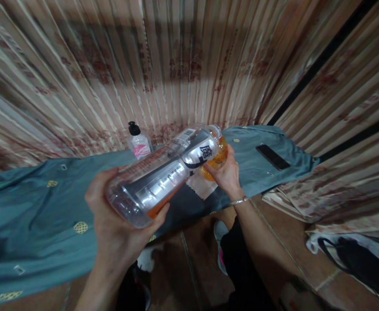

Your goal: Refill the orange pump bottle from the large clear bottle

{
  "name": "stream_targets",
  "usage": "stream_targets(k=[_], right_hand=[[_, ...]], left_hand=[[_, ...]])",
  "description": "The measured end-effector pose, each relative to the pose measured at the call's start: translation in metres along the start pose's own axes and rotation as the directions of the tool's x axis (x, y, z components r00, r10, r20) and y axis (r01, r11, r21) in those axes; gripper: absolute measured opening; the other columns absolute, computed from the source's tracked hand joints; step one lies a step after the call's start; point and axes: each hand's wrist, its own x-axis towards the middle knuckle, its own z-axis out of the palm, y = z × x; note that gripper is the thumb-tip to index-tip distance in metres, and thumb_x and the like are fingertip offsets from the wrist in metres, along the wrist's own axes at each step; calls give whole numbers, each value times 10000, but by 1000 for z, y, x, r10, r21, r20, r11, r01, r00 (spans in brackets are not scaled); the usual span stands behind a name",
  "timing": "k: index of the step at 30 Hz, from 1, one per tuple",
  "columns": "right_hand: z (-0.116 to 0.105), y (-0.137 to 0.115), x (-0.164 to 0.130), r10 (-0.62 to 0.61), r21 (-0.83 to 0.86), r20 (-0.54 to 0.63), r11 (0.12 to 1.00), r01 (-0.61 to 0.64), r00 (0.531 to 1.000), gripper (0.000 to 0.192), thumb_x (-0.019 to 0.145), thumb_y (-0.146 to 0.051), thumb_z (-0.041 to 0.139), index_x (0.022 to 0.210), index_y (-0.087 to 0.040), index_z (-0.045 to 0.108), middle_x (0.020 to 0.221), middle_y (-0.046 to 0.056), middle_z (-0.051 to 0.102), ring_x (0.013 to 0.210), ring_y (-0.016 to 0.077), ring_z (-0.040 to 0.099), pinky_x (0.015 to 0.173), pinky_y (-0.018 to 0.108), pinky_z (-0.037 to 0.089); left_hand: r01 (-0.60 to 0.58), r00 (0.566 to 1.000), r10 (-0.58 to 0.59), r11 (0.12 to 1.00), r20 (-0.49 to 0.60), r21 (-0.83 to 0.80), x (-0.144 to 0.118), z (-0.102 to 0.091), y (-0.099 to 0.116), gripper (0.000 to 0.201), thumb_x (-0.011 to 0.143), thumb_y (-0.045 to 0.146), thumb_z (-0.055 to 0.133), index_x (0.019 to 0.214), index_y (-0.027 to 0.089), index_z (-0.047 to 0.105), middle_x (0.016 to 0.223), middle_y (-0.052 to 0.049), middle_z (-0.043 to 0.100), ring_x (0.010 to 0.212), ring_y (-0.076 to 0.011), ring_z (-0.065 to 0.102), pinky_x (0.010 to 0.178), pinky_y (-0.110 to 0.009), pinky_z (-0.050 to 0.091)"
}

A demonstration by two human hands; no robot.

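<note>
My left hand wraps round the base of a large clear plastic bottle with a silver and orange label. The bottle is tilted, its neck pointing away to the right. My right hand, with a bracelet at the wrist, grips a smaller bottle of orange liquid. The big bottle's neck overlaps the top of the orange one; whether liquid flows between them I cannot tell. A crumpled pale tissue lies below the orange bottle. Behind the big bottle stands a clear bottle with a black cap and pink lettering.
A long narrow surface under a teal cloth runs across the view. A dark phone lies on its right part. Pleated floral curtains hang behind. Dark bars slant at the right. A black and white bag rests at lower right on the tiled floor.
</note>
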Motion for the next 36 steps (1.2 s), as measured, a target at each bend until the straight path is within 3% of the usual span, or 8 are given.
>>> stream_targets(k=[4, 5, 7, 11, 16, 21, 30, 36], right_hand=[[-1, -1, 0, 4, 3, 0, 1000, -4, 1000, 1022, 782, -706, 810, 1570, -181, 424, 1462, 221, 711, 1307, 415, 726, 1094, 585, 593], [-1, -2, 0, 9, 3, 0, 1000, -9, 1000, 1029, 776, -707, 814, 1568, -179, 425, 1456, 221, 715, 1299, 418, 729, 1088, 586, 596], [-2, -3, 0, 19, 4, 4, 1000, -19, 1000, 1045, 761, -708, 822, 1564, -166, 428, 1447, 225, 720, 1293, 425, 731, 1085, 592, 599], [-3, -4, 1, 24, 5, 14, 1000, -24, 1000, 1049, 762, -705, 823, 1559, -146, 431, 1456, 237, 710, 1319, 422, 717, 1111, 589, 589], [-3, -3, 0, 11, 6, 15, 1000, -11, 1000, 1025, 776, -679, 828, 1565, -161, 428, 1484, 230, 693, 1346, 413, 703, 1126, 588, 578], [-2, -3, -1, 19, 8, 16, 1000, -19, 1000, 1013, 774, -658, 835, 1564, -163, 437, 1476, 227, 701, 1330, 418, 712, 1106, 596, 588], [-2, -5, 0, 45, 7, 14, 999, -45, 999, 1038, 743, -613, 872, 1567, -149, 443, 1494, 236, 690, 1344, 416, 707, 1124, 584, 584], [-2, -5, 0, 60, 26, 20, 998, -60, 998, 1052, 732, -592, 884, 1573, -145, 438, 1503, 241, 686, 1358, 426, 701, 1132, 598, 578]], left_hand=[[-103, 991, 105, 994, -81, 25, 1, 6, -2, 1126, 618, 575, 932, 1599, 314, 445, 1332, -122, 613, 1145, -389, 669, 876, -610, 648], [-89, 996, 90, 995, -27, 39, 1, 5, -3, 1148, 619, 549, 945, 1613, 318, 419, 1354, -126, 606, 1179, -390, 664, 911, -616, 646], [-91, 993, 93, 995, -70, 38, 0, 2, -5, 1146, 596, 542, 949, 1597, 322, 435, 1338, -123, 607, 1166, -399, 670, 904, -642, 651], [-23, 998, 21, 999, 59, 41, 0, -2, -5, 1081, 700, 377, 913, 1631, 388, 365, 1404, -128, 575, 1261, -386, 651, 997, -645, 642], [-85, 992, 86, 996, -91, 9, -1, 8, -3, 1101, 679, 591, 894, 1631, 288, 433, 1326, -141, 601, 1146, -385, 666, 884, -621, 646], [13, 998, -13, 1000, -53, -10, -3, 8, 1, 1020, 748, 468, 870, 1649, 366, 404, 1362, -134, 596, 1195, -373, 643, 979, -601, 634], [-54, 994, 54, 999, -91, 9, -4, 9, -5, 1114, 674, 581, 905, 1640, 271, 446, 1317, -139, 611, 1121, -375, 664, 887, -583, 604], [-10, 997, 7, 999, -75, -30, -5, 7, -2, 1086, 694, 481, 919, 1651, 299, 438, 1343, -127, 615, 1149, -363, 667, 936, -569, 605]])
